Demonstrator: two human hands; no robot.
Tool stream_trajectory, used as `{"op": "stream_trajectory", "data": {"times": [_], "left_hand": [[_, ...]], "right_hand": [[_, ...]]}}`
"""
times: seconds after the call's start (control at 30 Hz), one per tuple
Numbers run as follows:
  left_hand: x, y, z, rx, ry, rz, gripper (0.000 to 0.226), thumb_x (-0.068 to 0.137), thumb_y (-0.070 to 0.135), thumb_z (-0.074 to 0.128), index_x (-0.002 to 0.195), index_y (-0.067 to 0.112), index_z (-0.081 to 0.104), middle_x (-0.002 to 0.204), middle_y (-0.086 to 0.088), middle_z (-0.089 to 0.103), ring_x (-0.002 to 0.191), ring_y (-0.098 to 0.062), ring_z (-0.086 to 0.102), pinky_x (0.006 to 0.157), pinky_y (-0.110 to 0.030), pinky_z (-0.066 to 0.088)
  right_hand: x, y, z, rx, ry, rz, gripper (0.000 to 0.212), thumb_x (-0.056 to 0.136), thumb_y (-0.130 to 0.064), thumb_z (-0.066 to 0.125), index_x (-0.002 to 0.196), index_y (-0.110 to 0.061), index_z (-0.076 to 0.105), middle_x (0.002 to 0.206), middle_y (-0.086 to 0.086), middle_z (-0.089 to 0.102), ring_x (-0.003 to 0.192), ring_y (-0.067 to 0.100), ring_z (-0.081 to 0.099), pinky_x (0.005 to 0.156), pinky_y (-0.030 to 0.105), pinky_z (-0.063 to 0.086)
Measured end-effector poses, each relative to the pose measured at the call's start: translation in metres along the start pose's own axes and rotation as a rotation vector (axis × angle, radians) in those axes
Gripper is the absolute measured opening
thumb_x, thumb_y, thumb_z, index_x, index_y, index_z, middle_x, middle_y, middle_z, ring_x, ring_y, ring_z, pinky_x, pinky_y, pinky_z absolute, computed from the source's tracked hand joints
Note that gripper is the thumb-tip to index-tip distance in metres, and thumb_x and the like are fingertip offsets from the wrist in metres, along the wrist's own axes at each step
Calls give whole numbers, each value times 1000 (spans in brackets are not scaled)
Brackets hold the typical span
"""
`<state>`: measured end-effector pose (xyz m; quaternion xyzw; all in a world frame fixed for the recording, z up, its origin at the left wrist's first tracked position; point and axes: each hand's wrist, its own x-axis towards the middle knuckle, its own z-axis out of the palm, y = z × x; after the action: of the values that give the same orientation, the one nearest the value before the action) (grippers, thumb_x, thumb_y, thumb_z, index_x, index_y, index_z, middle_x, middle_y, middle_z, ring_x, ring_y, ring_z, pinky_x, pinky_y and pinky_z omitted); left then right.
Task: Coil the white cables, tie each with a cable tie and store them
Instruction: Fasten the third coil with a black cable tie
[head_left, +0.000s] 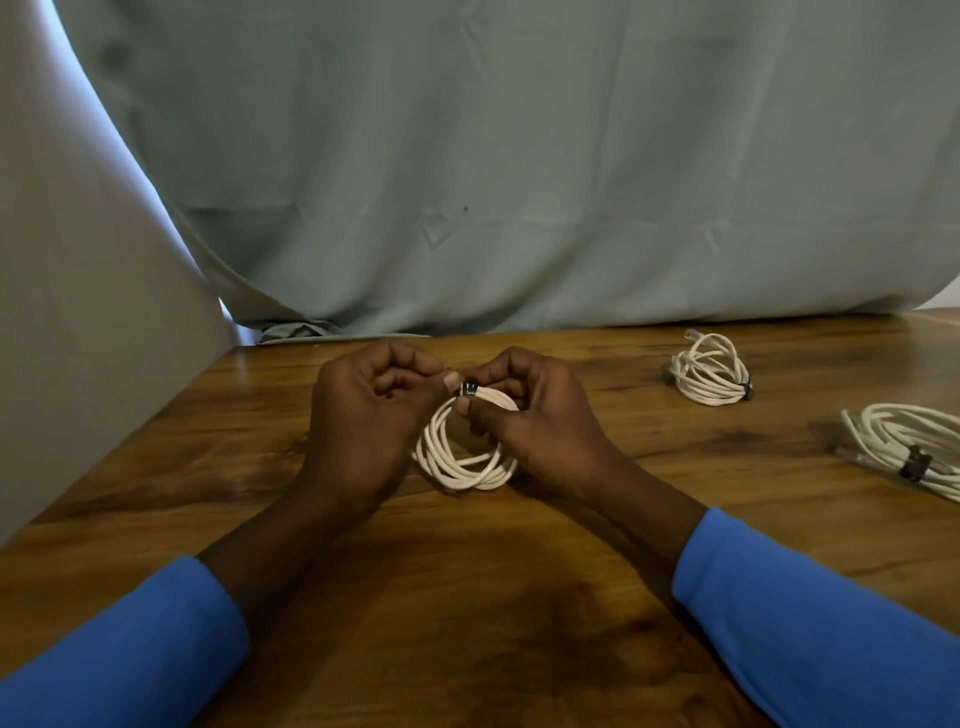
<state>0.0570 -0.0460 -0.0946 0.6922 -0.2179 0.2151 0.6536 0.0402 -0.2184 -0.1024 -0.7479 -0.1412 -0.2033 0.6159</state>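
The white cable (457, 467) is lying coiled in the middle of the table (467, 597), its lower loops resting on the wood and its top bunch rising between the two hands. A dark cable tie (470, 387) is wrapping that top bunch. The right hand (535, 421) is gripping the bunch just beside the tie, thumb below and fingers curled over. The left hand (371, 415) is pinching the tie between thumb and forefinger, its other fingers curling in. The step in hand is looking like the tying of this coil; whether the tie is fastened I cannot tell, since the fingertips are covering its ends. The next move is probably calling for a snug pull or press on the tie with the loops held together, then storing the coil. Well apart to the right, a far coil (709, 376) and a near coil (904, 441) are lying on the table, each wearing a dark tie, so this one is seeming to be the third
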Motion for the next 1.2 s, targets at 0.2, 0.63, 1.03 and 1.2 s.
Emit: {"op": "stream_trajectory", "data": {"times": [0.2, 0.63, 1.03, 1.2], "left_hand": [[-3, 4, 3, 138, -54, 113, 26, 84, 9, 84, 95, 31, 78, 86, 3, 79, 79, -31, 74, 73, -42, 62], [-3, 10, 1, 437, -19, 320, 29, 85, 12, 77, 104, 34, 77, 85, 18, 74, 68, -7, 56, 64, -17, 44], [4, 20, -4, 475, -41, 360, 22, 76, 33, 72, 94, 25, 81, 79, 17, 71, 62, 7, 52, 61, -9, 32], [1, 24, 0, 494, 49, 280, 22, 74, 16, 86, 85, 30, 73, 66, 26, 65, 51, 2, 50, 54, -11, 33]], "right_hand": [[2, 4, 2, 6, 89, -48, 15, 84, -13, 85, 92, -12, 72, 82, 4, 78, 70, 14, 73, 66, 38, 60], [-6, -6, 8, 6, 84, -99, 23, 87, 0, 79, 106, -13, 79, 96, -3, 80, 88, 9, 76, 75, 26, 61], [-9, -10, 11, 48, 104, -114, 24, 90, -3, 78, 110, -16, 78, 101, -4, 80, 92, 9, 76, 78, 29, 62], [-12, -10, 16, 8, 203, -138, 22, 86, -7, 82, 104, -19, 79, 92, -6, 79, 83, 10, 76, 71, 31, 62]]}}
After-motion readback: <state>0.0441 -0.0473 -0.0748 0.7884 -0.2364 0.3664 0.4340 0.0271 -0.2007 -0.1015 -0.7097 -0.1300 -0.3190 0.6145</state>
